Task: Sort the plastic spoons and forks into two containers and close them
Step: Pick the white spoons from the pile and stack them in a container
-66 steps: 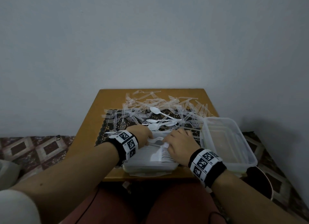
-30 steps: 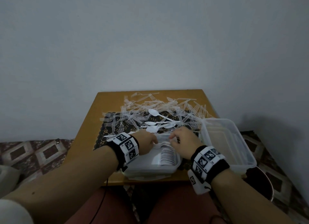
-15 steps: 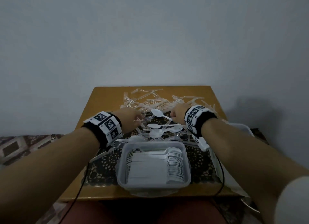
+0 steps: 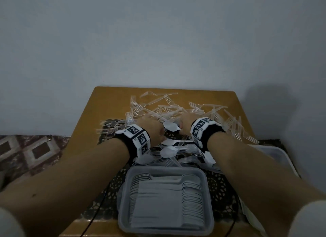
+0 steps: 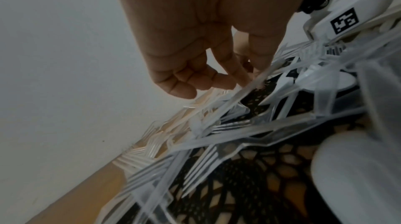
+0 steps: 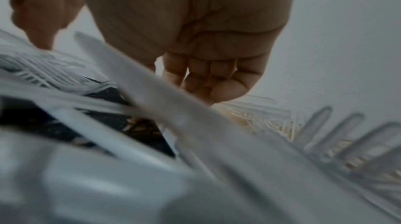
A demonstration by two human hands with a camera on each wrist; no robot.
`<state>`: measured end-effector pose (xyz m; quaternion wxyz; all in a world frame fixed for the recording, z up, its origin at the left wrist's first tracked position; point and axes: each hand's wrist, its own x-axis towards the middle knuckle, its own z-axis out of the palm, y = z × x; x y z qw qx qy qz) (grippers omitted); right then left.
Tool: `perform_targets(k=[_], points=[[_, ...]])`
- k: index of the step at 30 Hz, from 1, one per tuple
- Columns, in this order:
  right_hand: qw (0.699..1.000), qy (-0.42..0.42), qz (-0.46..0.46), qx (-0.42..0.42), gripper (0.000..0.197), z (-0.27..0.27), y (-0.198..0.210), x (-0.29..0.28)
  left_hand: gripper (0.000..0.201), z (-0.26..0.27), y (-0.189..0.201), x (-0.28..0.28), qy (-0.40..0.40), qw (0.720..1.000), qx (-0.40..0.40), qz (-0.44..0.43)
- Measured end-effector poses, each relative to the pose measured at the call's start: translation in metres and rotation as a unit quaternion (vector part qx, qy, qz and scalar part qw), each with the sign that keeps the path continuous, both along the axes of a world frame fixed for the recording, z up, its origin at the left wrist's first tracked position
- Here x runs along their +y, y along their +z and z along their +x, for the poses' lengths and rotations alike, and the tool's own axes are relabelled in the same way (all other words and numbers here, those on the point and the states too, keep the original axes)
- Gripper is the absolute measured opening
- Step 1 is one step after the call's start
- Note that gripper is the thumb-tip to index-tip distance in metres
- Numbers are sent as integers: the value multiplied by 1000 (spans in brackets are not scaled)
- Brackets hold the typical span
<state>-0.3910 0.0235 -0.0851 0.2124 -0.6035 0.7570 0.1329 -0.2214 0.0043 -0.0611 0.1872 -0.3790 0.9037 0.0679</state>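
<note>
Both hands are out over the cutlery pile at the far half of the table, with the top white spoon lying between them. Its bowl points toward the left hand and its handle runs right, to the thumb side of the right hand — so the right hand seems nearer the handle. The left hand's thumb and forefinger pinch a clear fork handle; the other fingers curl loosely. The right hand's fingers are curled over the pile, but whether they grip anything I cannot tell — that view is blurred. More spoons lie nearer; the spoon tub sits at the near edge, the empty tub to the right
</note>
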Motion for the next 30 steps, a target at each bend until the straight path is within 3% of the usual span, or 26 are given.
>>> perform_targets(k=[5,9,13,16,19,23,26,30], points=[[992,-74,-41,-88,20,-11,16,17,49,-11,-11,-6,13,999,-48,-5],[976,-125,-84,-157,14,-14,25,23,33,-11,-15,-9,-8,999,15,31],[959,-164,-135,-188,14,-21,33,23,30,-13,-18,-11,-27,997,61,45],[965,-152,-145,-159,17,-28,43,24,30,-15,-20,-10,-55,996,60,38],[988,-113,-100,-33,18,-33,58,27,36,-16,-23,-8,-73,995,56,42],[986,-107,-98,79,11,-47,72,36,40,-21,-24,-4,-52,997,32,46],[989,-98,-103,48,14,-54,76,41,21,-23,-22,-2,-21,997,54,41],[996,-56,-72,-15,26,-47,74,45,19,-22,-11,-2,8,996,77,55]])
